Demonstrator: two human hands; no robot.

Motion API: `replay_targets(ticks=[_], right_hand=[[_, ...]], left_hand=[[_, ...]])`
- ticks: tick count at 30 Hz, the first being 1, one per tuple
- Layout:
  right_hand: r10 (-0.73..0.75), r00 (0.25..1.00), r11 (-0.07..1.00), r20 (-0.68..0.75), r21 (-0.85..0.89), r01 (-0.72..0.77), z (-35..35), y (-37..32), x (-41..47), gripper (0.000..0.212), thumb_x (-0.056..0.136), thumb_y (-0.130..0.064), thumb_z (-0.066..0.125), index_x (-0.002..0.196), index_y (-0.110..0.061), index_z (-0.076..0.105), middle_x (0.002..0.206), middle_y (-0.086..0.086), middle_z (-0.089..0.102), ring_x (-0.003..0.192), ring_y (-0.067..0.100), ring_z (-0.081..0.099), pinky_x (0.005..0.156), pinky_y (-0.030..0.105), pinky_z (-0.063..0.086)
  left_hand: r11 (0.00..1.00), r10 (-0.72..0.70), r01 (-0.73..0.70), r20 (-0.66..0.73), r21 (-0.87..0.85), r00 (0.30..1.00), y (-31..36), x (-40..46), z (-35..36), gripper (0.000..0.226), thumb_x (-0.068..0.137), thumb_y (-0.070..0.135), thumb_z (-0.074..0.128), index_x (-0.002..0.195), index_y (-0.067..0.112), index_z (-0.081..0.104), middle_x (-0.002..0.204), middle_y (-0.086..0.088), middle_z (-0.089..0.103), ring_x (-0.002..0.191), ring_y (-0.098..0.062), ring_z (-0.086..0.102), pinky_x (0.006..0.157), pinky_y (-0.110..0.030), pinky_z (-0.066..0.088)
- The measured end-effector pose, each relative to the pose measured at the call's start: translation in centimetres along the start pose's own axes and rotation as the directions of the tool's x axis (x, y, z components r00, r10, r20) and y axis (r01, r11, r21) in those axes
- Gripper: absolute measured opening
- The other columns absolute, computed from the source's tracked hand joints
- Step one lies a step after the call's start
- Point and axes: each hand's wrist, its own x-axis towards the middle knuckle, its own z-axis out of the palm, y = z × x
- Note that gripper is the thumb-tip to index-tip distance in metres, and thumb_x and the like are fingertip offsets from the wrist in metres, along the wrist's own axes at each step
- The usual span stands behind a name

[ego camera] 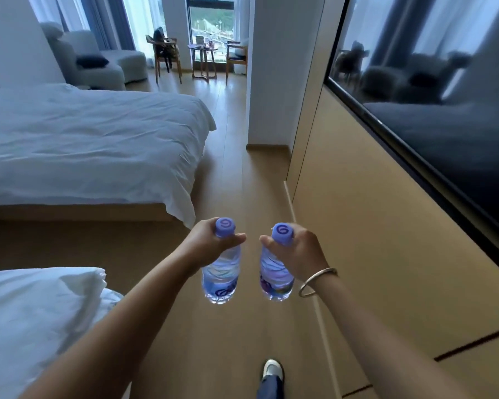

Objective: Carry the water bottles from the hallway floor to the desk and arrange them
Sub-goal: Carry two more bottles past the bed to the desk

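Note:
I hold two clear water bottles with purple caps out in front of me, both hanging upright above the wooden floor. My left hand (206,245) grips the neck of the left bottle (221,279) just under its cap. My right hand (297,251), with a silver bangle on the wrist, grips the neck of the right bottle (275,279) the same way. The bottles hang side by side, a small gap between them. No desk is plainly in view.
A bed with white bedding (84,139) fills the left, a second bed corner (35,326) lies at the lower left. A wall-mounted dark TV screen (444,116) and tan panelling run along the right. A wooden floor aisle (242,174) leads toward chairs and a small round table (203,50) by the window.

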Motion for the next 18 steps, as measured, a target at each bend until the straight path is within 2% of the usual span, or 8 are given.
replay_targets(ticks=[2,4,9,13,16,18], right_hand=[[-0.038,0.999,0.999,0.015,-0.013,0.038,0.0,0.7,3.7,0.038,0.076,-0.037,0.072,0.056,-0.026,0.042,0.063,-0.001,0.049,0.063,0.02,0.045,0.068,0.037,0.046],[-0.075,0.997,0.997,0.03,-0.022,0.075,-0.5,1.3,7.6,0.038,0.076,-0.038,0.071,0.056,-0.025,0.041,0.063,0.0,0.049,0.062,0.02,0.044,0.066,0.037,0.046],[-0.164,0.983,0.986,0.08,-0.025,0.166,-2.5,3.3,17.3,0.032,0.077,-0.037,0.071,0.066,-0.012,0.053,0.066,0.007,0.056,0.064,0.025,0.051,0.067,0.039,0.048],[-0.213,0.975,0.976,0.057,-0.044,0.215,-3.0,4.8,23.2,0.032,0.077,-0.035,0.073,0.079,-0.004,0.064,0.076,0.014,0.065,0.071,0.029,0.059,0.071,0.038,0.05],[-0.2,0.98,0.98,0.006,-0.011,0.2,-2.7,6.0,26.5,0.031,0.076,-0.034,0.073,0.079,-0.004,0.065,0.075,0.013,0.066,0.07,0.029,0.061,0.069,0.036,0.051],[-0.181,0.983,0.983,0.024,-0.003,0.181,-2.2,6.8,29.0,0.031,0.076,-0.035,0.073,0.074,-0.005,0.064,0.071,0.011,0.064,0.068,0.029,0.059,0.067,0.036,0.05]], left_hand=[[1.0,-0.005,0.005,-0.024,0.01,1.0,0.3,3.3,0.5,0.034,0.077,0.025,0.075,0.096,-0.001,0.063,0.083,-0.012,0.065,0.074,-0.017,0.057,0.068,-0.025,0.046],[1.0,-0.017,0.018,-0.057,0.015,0.998,0.9,6.7,1.1,0.035,0.077,0.025,0.074,0.097,-0.001,0.062,0.084,-0.014,0.065,0.074,-0.018,0.057,0.069,-0.026,0.046],[0.998,-0.063,0.061,-0.127,-0.015,0.99,2.6,14.8,2.6,0.032,0.077,0.026,0.074,0.095,0.002,0.062,0.086,-0.014,0.066,0.077,-0.019,0.059,0.077,-0.033,0.049],[0.996,-0.084,0.08,-0.164,-0.031,0.983,3.2,19.8,3.5,0.028,0.077,0.027,0.074,0.091,0.007,0.061,0.089,-0.018,0.067,0.08,-0.021,0.061,0.082,-0.037,0.051],[0.995,-0.092,0.084,-0.174,-0.049,0.981,3.3,23.3,3.8,0.02,0.077,0.027,0.074,0.083,0.016,0.059,0.083,-0.01,0.066,0.079,-0.018,0.06,0.079,-0.033,0.05],[0.994,-0.097,0.085,-0.174,-0.075,0.98,3.2,25.8,3.9,0.019,0.076,0.026,0.075,0.08,0.018,0.058,0.08,-0.006,0.064,0.078,-0.016,0.059,0.076,-0.029,0.048]])
